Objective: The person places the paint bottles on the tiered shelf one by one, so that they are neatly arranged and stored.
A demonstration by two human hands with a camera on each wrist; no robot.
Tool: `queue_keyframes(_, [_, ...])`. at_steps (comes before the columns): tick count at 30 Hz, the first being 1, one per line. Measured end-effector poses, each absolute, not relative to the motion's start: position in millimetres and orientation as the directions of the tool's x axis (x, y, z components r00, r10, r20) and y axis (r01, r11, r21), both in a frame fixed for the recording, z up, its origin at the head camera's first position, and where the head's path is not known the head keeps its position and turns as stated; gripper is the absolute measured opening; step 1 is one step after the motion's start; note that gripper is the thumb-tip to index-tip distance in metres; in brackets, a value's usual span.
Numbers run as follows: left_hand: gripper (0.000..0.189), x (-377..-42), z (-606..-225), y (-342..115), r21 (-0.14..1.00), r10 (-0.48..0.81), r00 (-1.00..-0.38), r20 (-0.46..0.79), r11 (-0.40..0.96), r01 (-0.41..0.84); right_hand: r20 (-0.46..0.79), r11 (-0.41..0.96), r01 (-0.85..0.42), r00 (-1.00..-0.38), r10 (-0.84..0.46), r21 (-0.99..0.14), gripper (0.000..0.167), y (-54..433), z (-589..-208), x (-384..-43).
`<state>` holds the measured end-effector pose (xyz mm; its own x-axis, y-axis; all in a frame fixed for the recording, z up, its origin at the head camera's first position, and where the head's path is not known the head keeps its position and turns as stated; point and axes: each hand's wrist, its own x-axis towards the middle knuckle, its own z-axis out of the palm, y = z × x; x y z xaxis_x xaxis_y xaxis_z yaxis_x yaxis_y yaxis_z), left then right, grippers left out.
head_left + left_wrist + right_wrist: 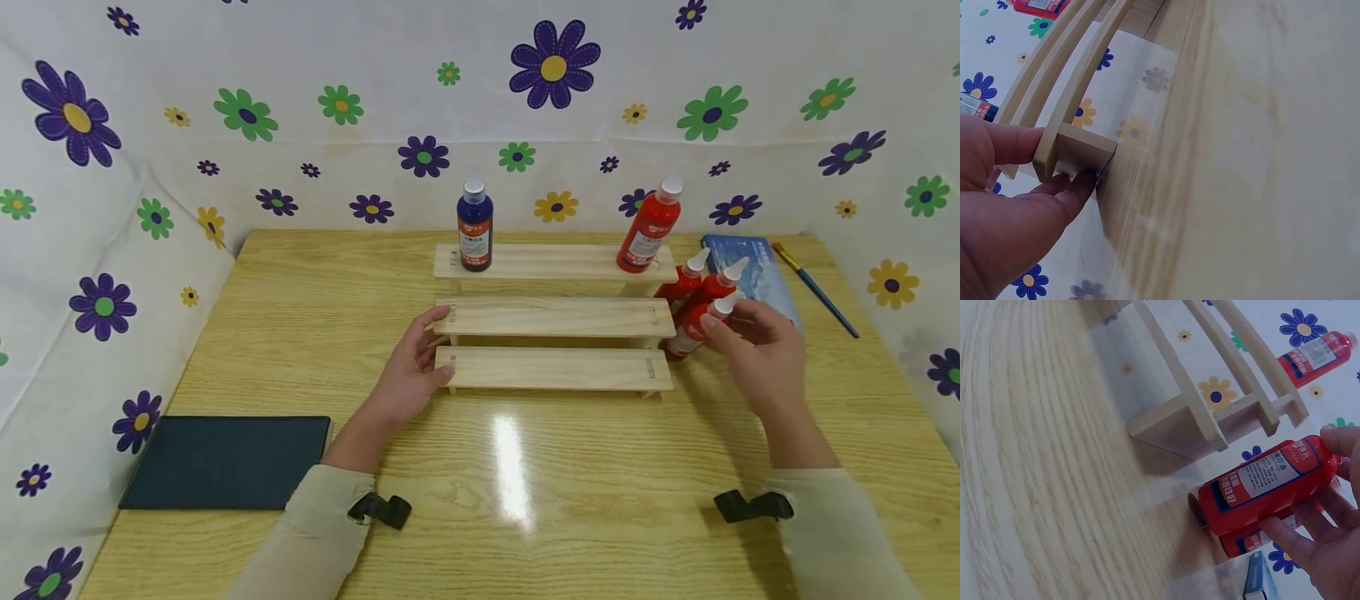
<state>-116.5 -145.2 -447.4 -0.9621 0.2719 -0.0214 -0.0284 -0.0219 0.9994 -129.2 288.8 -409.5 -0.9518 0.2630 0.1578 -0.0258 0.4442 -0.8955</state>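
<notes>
A three-tier wooden rack (555,317) stands on the table. My left hand (408,367) holds its left end, thumb at the lowest tier. On the top tier are a dark blue bottle (475,229) at the left and a red bottle (649,229) at the right, both with white caps. Beside the rack's right end, several more red bottles (712,287) are clustered. My right hand (768,354) grips the front red bottle (1266,481) near its neck, thumb on one side and fingers on the other. Its base is close to the tabletop; contact is hard to tell.
Behind my right hand lies a blue box (757,271), with a paintbrush (817,292) to its right. A dark flat notebook-like object (232,462) lies at the table's left. Flower-printed cloth (420,108) encloses the table's back and sides.
</notes>
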Motion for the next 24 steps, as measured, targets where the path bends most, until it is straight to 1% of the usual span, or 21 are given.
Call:
queue_keyframes(1, [0.077, -116.4, -447.5, -145.1, 0.999, 0.274, -0.961, -0.019, -0.025, -0.027, 0.159, 0.436, -0.03, -0.952, 0.262, -0.9, 0.032, 290.0, -408.2, -128.3])
queue_keyframes(4, [0.077, -116.2, -447.7, -145.1, 0.999, 0.277, -0.961, -0.012, -0.026, -0.02, 0.143, 0.325, -0.054, -0.955, 0.259, -0.944, 0.031, 293.0, -402.7, -125.9])
queue_keyframes(8, [0.077, -116.1, -447.7, -145.4, 1.0, 0.281, -0.96, -0.004, -0.019, -0.01, 0.127, 0.132, -0.095, -0.958, 0.258, -0.987, 0.028, 297.0, -394.0, -121.8])
queue_keyframes(12, [0.077, -116.0, -446.5, -145.3, 1.0, 0.279, -0.96, -0.006, -0.016, -0.011, 0.174, 0.062, -0.164, -0.951, 0.256, -0.985, 0.025, 301.5, -385.8, -117.8])
queue_keyframes(14, [0.077, -115.8, -446.0, -145.1, 1.0, 0.278, -0.961, -0.007, -0.014, -0.012, 0.197, 0.05, -0.191, -0.946, 0.259, -0.98, 0.025, 303.3, -381.5, -116.2])
queue_keyframes(21, [0.078, -116.1, -447.1, -145.1, 1.0, 0.277, -0.961, -0.011, -0.014, -0.016, 0.237, 0.139, -0.205, -0.932, 0.274, -0.969, 0.03, 305.6, -364.6, -111.0])
queue_keyframes(23, [0.078, -116.2, -447.5, -145.2, 1.0, 0.275, -0.961, -0.012, -0.015, -0.017, 0.248, 0.15, -0.213, -0.928, 0.279, -0.966, 0.029, 304.2, -359.9, -110.2])
queue_keyframes(24, [0.079, -116.3, -447.7, -145.2, 1.0, 0.275, -0.961, -0.012, -0.018, -0.018, 0.255, 0.182, -0.21, -0.925, 0.282, -0.961, 0.029, 303.5, -357.4, -109.8])
